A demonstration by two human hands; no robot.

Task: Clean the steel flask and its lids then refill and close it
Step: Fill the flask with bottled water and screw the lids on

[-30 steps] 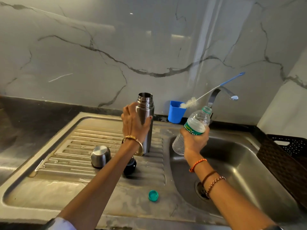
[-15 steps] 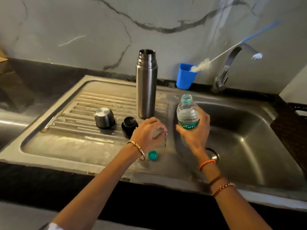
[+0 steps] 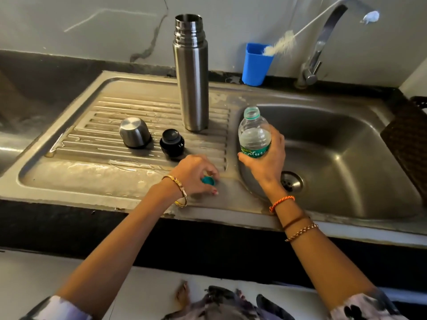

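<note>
The flask (image 3: 191,72) stood open and upright on the drainboard (image 3: 69,174), far of the left hand (image 3: 193,175), whose curled fingers pinched the green cap (image 3: 208,180); the right hand (image 3: 265,158) gripped the bottle (image 3: 253,132), right of the flask

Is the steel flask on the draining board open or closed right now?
Open. The steel flask stands upright with its mouth bare; the steel cup lid and black stopper sit apart beside it.
</note>
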